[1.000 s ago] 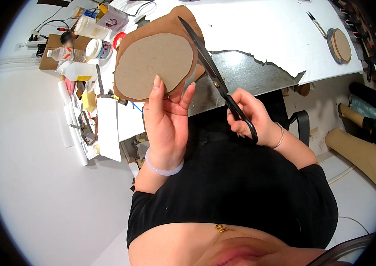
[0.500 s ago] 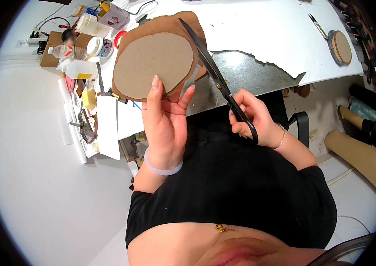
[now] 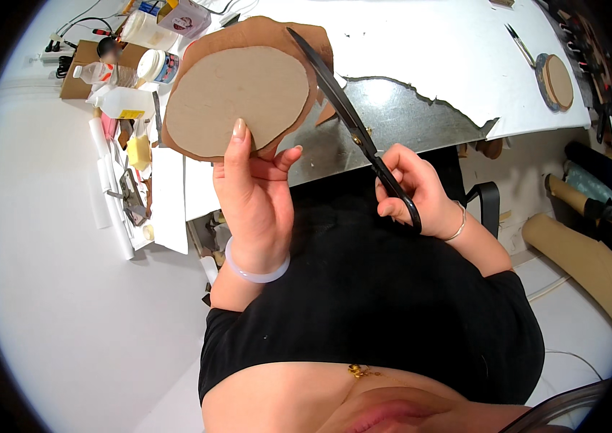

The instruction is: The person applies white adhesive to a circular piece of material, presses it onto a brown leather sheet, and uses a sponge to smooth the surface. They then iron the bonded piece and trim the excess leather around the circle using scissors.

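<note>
My left hand (image 3: 259, 198) pinches a piece of brown leather (image 3: 266, 30) at its near edge, thumb on top and fingers underneath. Flat on the leather lies a grey-beige oval piece (image 3: 237, 94), with a brown margin showing around it, widest at the far side. My right hand (image 3: 421, 189) grips long black scissors (image 3: 347, 112) by the handles. Their blades run up along the leather's right side, the tip over its far right part. Whether the blades are slightly apart is hard to see. A small brown scrap (image 3: 326, 114) shows beside the blades.
A white worktable (image 3: 421, 43) bears a grey sheet or surface (image 3: 392, 115) with a ragged border. A round disc (image 3: 557, 83) and a brush (image 3: 519, 43) lie far right. Bottles (image 3: 125, 102) and a white-lidded jar (image 3: 155, 66) crowd the left. A chair armrest (image 3: 491, 206) stands right.
My left hand has shifted left with the leather and oval piece, away from the scissors. A wider gap shows between leather and blades. My right hand and the scissors have barely moved.
</note>
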### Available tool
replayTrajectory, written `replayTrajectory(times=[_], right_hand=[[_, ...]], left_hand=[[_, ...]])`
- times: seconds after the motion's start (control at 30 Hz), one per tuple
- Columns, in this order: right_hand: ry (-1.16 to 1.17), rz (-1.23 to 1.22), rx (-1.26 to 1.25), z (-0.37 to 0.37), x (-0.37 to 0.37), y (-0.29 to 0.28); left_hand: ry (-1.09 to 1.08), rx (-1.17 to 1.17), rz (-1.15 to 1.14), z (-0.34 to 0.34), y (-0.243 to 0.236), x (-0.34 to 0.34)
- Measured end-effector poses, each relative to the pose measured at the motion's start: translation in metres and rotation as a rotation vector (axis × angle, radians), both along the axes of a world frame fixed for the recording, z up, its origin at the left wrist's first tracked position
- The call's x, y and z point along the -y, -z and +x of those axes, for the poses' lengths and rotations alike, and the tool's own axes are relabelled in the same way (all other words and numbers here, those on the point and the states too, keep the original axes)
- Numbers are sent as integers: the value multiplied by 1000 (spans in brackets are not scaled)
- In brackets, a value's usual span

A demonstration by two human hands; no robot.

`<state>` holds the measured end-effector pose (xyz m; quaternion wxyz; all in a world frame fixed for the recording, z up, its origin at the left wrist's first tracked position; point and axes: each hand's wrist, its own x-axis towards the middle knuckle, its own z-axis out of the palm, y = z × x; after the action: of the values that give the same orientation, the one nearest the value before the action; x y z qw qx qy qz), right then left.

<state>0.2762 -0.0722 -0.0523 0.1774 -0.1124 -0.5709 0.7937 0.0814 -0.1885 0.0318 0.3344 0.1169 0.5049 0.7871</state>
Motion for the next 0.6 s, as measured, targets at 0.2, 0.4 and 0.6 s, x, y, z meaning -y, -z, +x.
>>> replayTrajectory(times=[0.2, 0.4, 0.6], right_hand=[[18, 88, -22, 0, -1, 5], [17, 120, -31, -1, 1, 5], [19, 104, -38, -2, 2, 3]], left_hand=[[-30, -62, 4, -5, -2, -1], [-54, -119, 37, -6, -6, 3], [-62, -133, 43, -7, -5, 5]])
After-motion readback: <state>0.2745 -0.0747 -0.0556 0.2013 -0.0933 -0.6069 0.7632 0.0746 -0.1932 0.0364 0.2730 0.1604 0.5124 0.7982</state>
